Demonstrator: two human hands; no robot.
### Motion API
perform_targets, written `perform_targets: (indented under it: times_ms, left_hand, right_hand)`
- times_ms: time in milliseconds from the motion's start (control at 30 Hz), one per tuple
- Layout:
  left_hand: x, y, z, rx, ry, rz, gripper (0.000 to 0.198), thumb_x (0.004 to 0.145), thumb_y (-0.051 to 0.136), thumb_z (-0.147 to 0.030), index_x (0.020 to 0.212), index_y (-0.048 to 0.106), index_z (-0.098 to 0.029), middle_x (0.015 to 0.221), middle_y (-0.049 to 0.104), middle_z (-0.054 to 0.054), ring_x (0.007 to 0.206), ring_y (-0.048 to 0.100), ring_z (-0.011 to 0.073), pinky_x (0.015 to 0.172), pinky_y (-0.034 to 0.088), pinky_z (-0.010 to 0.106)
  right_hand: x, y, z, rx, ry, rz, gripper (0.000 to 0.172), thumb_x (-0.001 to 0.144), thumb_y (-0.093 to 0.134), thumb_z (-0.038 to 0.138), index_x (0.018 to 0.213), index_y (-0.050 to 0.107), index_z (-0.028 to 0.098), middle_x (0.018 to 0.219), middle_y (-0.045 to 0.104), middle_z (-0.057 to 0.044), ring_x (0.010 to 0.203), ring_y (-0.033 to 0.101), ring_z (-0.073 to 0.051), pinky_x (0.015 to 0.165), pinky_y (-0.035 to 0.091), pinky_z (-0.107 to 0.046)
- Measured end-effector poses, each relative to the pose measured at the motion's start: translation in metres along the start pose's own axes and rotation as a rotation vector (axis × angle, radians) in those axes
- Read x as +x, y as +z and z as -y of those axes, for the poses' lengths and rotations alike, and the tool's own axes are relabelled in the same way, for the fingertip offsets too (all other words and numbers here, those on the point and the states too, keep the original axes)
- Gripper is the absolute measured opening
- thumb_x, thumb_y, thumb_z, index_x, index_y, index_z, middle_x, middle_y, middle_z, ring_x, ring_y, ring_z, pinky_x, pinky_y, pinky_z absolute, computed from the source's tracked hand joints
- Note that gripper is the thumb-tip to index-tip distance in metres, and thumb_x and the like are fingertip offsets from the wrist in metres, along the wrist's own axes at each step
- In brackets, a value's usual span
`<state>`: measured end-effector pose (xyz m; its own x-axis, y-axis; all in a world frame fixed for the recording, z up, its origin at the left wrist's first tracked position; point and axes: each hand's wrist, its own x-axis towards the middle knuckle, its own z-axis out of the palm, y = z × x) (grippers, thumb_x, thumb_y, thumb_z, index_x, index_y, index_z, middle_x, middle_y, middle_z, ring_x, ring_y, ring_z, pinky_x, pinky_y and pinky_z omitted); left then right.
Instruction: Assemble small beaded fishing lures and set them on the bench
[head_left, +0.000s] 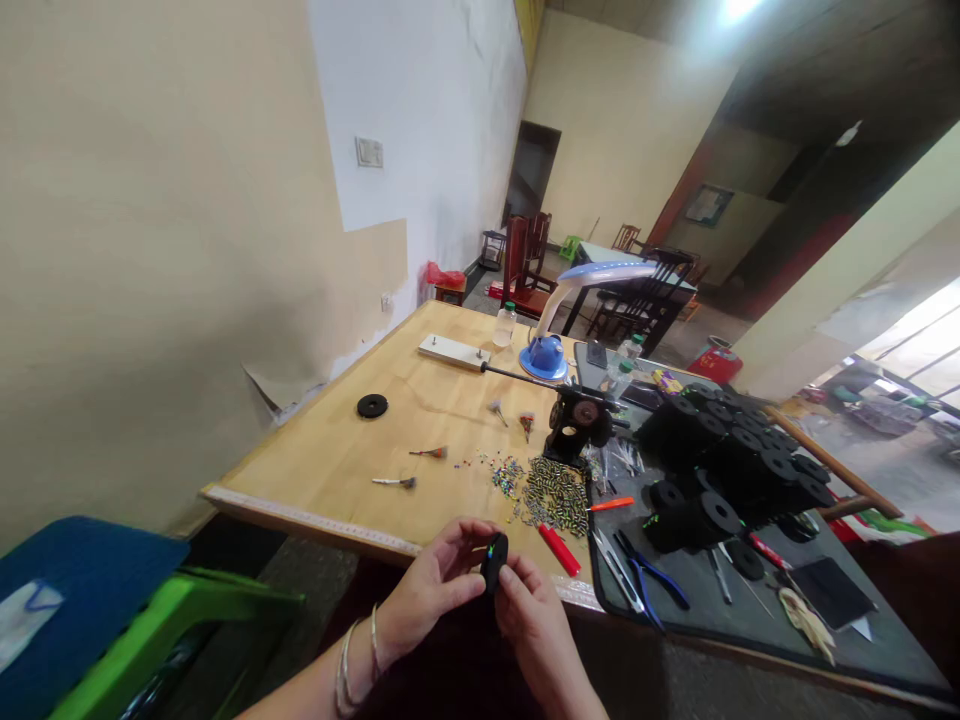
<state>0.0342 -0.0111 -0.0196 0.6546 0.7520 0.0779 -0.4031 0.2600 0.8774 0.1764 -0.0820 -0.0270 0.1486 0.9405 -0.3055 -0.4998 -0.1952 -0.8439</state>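
Just off the table's front edge, my left hand (pixel 442 570) and my right hand (pixel 525 595) both grip a small black disc (pixel 494 563). It stands on edge between my fingertips, with bright green and blue specks on its side facing left. The fingers of my left hand curve around the disc's far side, thumb toward me. My right thumb and fingers press its right face. Closest on the table are a red cylinder (pixel 559 550) and a pile of small striped metallic pieces (pixel 556 495), with tiny coloured beads (pixel 508 476) beside it.
A black metal device (pixel 577 425) with a rod to a white block (pixel 454 351) stands behind the pile. Blue-handled pliers (pixel 656 580), tweezers (pixel 616 570) and black spools (pixel 694 520) cover the dark mat. Brushes (pixel 429 452), another disc (pixel 372 406) and a blue lamp (pixel 545 358) are on the wood.
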Motion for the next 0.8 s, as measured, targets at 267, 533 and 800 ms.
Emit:
perform_targets:
  times_ms: [267,533,800]
  left_hand:
    - [0.008,0.002,-0.036,0.701,-0.019,0.001,0.028,0.076,0.066,-0.021,0.104,0.063,-0.020,0.095,0.067,0.005,0.085,0.061,0.0199,0.075,0.047,0.030]
    - [0.002,0.004,-0.018,0.519,-0.039,-0.109,0.019,0.080,0.061,-0.022,0.098,0.060,-0.018,0.095,0.066,0.007,0.091,0.061,0.0227,0.079,0.048,0.032]
    - [-0.002,0.001,-0.002,0.258,-0.059,-0.222,0.018,0.073,0.070,-0.022,0.088,0.061,-0.019,0.085,0.063,0.001,0.087,0.058,0.0197,0.082,0.045,0.030]
  right_hand:
    - [-0.002,-0.011,0.019,-0.698,-0.349,-0.052,0.030,0.081,0.063,0.045,0.089,0.065,0.016,0.069,0.061,-0.001,0.066,0.054,-0.018,0.062,0.042,-0.028]
    - [-0.001,-0.015,0.012,-0.649,-0.395,-0.050,0.025,0.083,0.061,0.039,0.094,0.063,0.017,0.084,0.066,-0.006,0.078,0.061,-0.022,0.072,0.048,-0.031]
    - [-0.005,-0.008,0.004,-0.691,-0.446,-0.140,0.023,0.082,0.062,0.037,0.092,0.066,0.017,0.082,0.070,-0.007,0.076,0.064,-0.023,0.070,0.050,-0.031]
